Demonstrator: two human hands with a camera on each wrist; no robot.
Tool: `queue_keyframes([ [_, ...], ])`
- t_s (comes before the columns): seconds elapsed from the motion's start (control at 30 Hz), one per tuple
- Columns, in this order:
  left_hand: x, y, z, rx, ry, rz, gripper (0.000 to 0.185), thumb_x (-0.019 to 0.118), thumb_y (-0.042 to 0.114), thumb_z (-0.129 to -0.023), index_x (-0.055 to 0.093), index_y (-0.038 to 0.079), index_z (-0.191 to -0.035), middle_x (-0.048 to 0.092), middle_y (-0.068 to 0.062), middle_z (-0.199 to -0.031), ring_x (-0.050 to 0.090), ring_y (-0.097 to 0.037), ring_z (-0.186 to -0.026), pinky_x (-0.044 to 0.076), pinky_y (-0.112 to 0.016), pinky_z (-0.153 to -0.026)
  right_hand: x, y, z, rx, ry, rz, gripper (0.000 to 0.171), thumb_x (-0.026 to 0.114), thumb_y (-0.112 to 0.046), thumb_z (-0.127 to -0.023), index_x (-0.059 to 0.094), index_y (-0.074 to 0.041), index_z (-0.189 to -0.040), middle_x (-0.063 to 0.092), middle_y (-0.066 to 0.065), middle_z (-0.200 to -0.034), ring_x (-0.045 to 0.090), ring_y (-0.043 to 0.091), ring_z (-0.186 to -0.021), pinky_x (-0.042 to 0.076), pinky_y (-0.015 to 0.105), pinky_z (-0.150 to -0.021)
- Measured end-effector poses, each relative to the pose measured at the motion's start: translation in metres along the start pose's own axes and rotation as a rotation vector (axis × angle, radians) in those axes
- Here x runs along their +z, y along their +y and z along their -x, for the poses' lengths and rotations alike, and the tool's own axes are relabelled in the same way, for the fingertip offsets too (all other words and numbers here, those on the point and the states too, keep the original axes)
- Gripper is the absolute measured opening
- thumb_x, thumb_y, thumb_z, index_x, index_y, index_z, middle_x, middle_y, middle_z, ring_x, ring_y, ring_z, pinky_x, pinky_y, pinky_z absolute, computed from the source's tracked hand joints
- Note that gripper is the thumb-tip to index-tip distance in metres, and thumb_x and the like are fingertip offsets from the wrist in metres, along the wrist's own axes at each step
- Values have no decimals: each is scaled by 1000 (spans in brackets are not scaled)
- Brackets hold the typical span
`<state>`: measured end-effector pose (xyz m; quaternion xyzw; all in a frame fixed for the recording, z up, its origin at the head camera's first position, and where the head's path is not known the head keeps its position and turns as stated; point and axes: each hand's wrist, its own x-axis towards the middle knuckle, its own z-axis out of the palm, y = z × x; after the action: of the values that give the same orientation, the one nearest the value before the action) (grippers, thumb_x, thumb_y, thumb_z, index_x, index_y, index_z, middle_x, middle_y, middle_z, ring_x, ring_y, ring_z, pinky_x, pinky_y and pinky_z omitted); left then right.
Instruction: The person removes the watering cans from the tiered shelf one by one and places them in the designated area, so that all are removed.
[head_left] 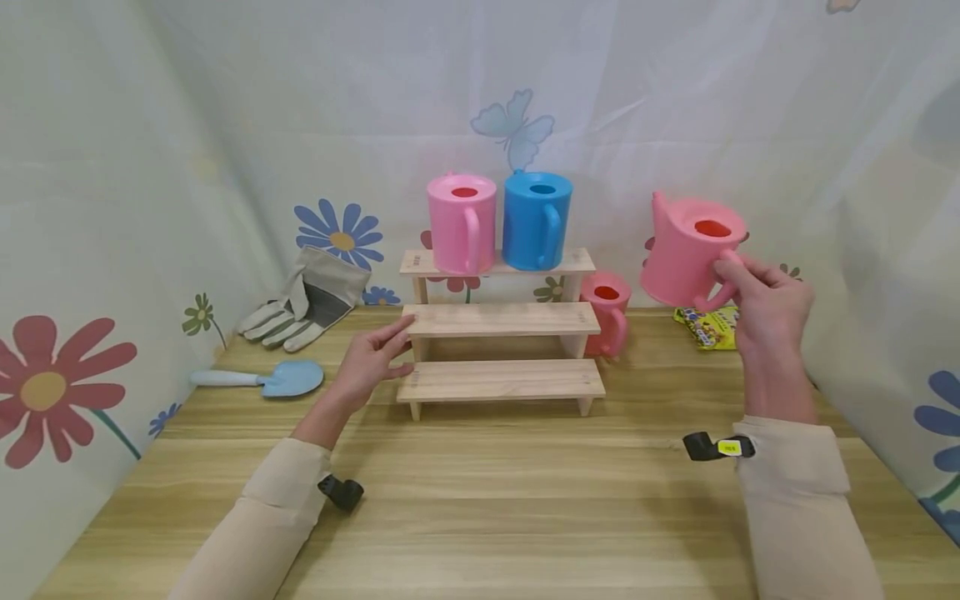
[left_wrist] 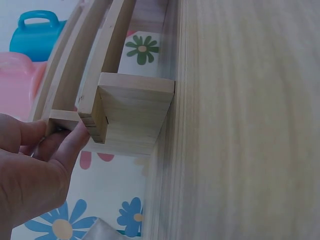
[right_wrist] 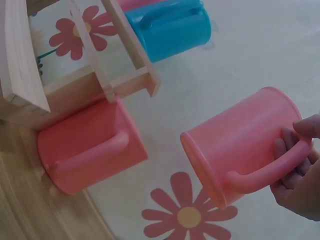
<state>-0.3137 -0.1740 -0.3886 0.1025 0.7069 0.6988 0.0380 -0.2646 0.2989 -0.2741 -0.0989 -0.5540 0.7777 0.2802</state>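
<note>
My right hand (head_left: 776,304) grips a coral-pink watering can (head_left: 686,254) by its handle and holds it in the air, slightly tilted, right of the tiered wooden shelf (head_left: 501,321). In the left wrist view, the thumb and fingers of my left hand (left_wrist: 37,170) pinch the end of the shelf's middle step. On the top step stand a light pink watering can (head_left: 462,229) and a blue watering can (head_left: 537,225), side by side. Another coral-pink watering can (head_left: 606,317) stands on the table behind the shelf's right end, partly hidden by it.
A grey-and-white glove (head_left: 307,300) leans at the back left. A light blue trowel (head_left: 288,379) lies in front of it. Behind my right hand is a yellow printed packet (head_left: 708,327) on the wooden table (head_left: 480,508). A flowered curtain (head_left: 300,108) surrounds the table.
</note>
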Motion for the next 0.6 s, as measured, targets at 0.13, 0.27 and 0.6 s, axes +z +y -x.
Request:
queue_keyframes([
  [0.13, 0, 0, 0, -7, -1, -7, 39, 47, 19, -95, 47, 18, -134, 29, -1, -144, 40, -28, -122, 46, -47, -84, -11, 14, -13, 110, 20, 130, 51, 85, -28, -57, 71, -6, -101, 55, 3, -101, 40, 13, -95, 44, 25, -76],
  [0.27, 0, 0, 1, -9, -9, -10, 39, 47, 20, -95, 47, 19, -134, 28, 0, -144, 39, -28, -122, 46, -46, -84, -20, 32, -23, 173, -3, 158, 46, 85, -26, -59, 71, -4, -98, 60, 4, -90, 44, 16, -94, 45, 23, -76],
  [0.6, -1, 1, 1, -10, -5, -19, 39, 46, 20, -96, 46, 20, -134, 28, 1, -144, 38, -28, -123, 48, -44, -83, -27, 72, -39, 269, -53, 236, 16, 80, -20, -69, 74, -8, -78, 65, 2, -68, 59, 17, -67, 52, 22, -63],
])
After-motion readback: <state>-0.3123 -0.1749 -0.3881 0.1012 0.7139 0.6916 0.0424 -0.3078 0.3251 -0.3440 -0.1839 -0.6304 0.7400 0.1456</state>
